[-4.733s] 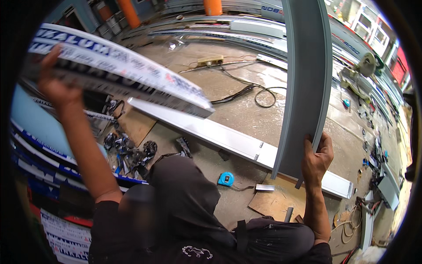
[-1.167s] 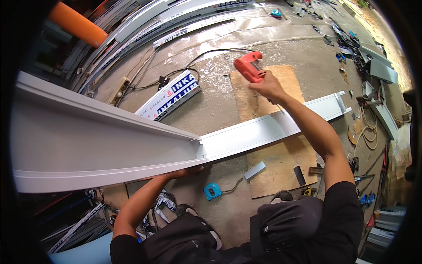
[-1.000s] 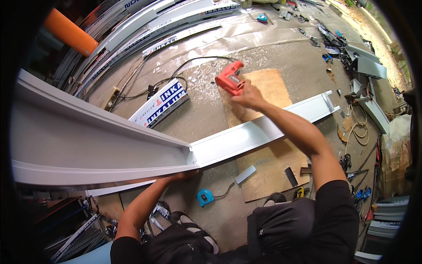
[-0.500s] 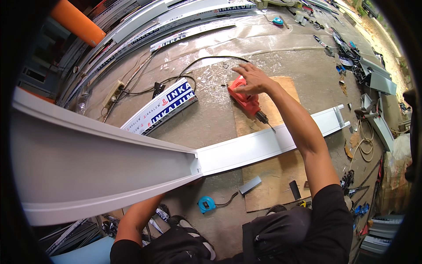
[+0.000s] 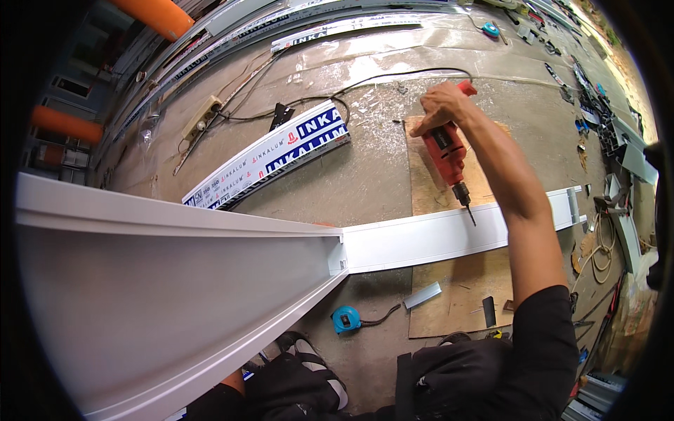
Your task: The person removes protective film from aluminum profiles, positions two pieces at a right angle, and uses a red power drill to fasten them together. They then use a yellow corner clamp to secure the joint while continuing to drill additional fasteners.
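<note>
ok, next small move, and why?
Probably swing the red power drill toward the corner where the large grey metal channel meets the long white metal channel: the right hand grips the drill, but the bit points elsewhere, over the white channel.

The right hand [image 5: 441,107] holds a red drill [image 5: 445,154], and its bit [image 5: 471,212] points at a white channel [image 5: 414,242], which lies across a wooden board [image 5: 460,284] (a blue tape measure [image 5: 346,319] rests on the floor [image 5: 382,291] nearby).
</note>
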A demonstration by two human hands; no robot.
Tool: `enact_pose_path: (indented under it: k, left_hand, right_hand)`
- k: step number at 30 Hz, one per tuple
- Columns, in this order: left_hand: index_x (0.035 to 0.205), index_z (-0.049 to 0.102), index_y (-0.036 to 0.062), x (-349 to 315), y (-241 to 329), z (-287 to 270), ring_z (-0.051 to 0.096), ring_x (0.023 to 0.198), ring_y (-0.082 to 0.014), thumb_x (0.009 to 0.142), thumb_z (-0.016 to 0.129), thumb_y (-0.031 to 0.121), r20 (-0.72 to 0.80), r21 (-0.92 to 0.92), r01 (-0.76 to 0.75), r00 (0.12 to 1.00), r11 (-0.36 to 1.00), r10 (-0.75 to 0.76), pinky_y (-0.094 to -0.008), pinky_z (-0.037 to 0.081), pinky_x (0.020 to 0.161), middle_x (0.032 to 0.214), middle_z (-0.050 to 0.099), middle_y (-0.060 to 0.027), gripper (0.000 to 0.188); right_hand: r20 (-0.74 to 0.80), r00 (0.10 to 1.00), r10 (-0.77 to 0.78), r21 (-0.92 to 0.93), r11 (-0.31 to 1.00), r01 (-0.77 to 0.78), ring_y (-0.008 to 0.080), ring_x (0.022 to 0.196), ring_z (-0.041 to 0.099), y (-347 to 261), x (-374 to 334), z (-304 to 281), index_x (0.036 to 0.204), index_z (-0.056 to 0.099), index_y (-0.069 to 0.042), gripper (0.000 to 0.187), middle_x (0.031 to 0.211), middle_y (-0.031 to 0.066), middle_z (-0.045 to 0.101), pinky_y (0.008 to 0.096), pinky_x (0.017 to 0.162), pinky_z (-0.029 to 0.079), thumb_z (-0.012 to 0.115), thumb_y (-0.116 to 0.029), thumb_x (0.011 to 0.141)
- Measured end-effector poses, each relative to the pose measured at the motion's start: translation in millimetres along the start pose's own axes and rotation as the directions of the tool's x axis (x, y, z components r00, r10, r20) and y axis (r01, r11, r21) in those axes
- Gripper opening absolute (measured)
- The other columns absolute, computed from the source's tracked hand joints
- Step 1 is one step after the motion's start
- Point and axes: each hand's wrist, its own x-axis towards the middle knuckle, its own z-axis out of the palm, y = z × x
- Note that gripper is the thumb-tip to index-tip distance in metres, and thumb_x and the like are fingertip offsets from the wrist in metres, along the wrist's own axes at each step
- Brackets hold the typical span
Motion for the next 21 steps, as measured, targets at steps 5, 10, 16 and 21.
enact_pose_path:
  k: [5, 10, 16, 21]
  left_hand:
    - [0.120, 0.058, 0.0064, 7.0, -1.7, -0.4, 0.060, 0.111, -0.0262, 0.104, 0.050, 0.040, 0.006, 0.011, -0.011, 1.000, 1.000, 0.011, -0.0416, 0.048, 0.102, 0.116, 0.064, -0.0136, 0.039]
    - [0.117, 0.059, 0.0060, 23.7, -4.1, 2.2, 0.060, 0.109, -0.0261, 0.103, 0.051, 0.039, 0.030, 0.035, -0.035, 0.999, 0.999, 0.034, -0.0416, 0.048, 0.100, 0.114, 0.065, -0.0136, 0.037]
    - [0.114, 0.059, 0.0055, 49.1, -8.3, 9.2, 0.061, 0.107, -0.0260, 0.102, 0.052, 0.038, 0.061, 0.059, -0.057, 0.997, 0.997, 0.053, -0.0417, 0.049, 0.098, 0.111, 0.066, -0.0137, 0.035]
    - [0.112, 0.060, 0.0051, 57.3, -9.9, 16.9, 0.061, 0.105, -0.0259, 0.101, 0.054, 0.036, 0.070, 0.064, -0.077, 0.995, 0.995, 0.073, -0.0418, 0.049, 0.096, 0.109, 0.067, -0.0138, 0.034]
  right_hand:
    - [-0.163, 0.984, -0.070, -0.077, 0.995, 0.058, 0.0303, 0.065, 0.068, -1.4, -62.4, -49.7, 0.065, 0.072, -0.002, 0.086, 0.063, 0.0103, 0.066, 0.0432, 0.058, 0.049, 0.068, -0.088, 0.063]
    - [-0.289, 0.955, 0.060, 0.045, 0.998, -0.049, 0.0263, 0.056, 0.063, -15.9, -166.8, -70.7, 0.062, 0.069, -0.004, 0.075, 0.058, 0.0090, 0.061, 0.0386, 0.055, 0.050, 0.078, -0.078, 0.063]
    - [-0.468, 0.795, 0.386, 0.536, 0.839, -0.092, 0.0179, 0.054, 0.059, 17.9, -290.0, -53.5, 0.071, 0.069, -0.004, 0.058, 0.063, 0.0067, 0.061, 0.0333, 0.050, 0.047, 0.082, -0.060, 0.073]
    - [-0.063, 0.576, 0.815, 0.972, -0.081, 0.222, 0.0081, 0.046, 0.056, 17.3, -336.5, 40.7, 0.094, 0.074, -0.005, 0.064, 0.063, 0.0021, 0.064, 0.0248, 0.040, 0.043, 0.063, -0.068, 0.093]
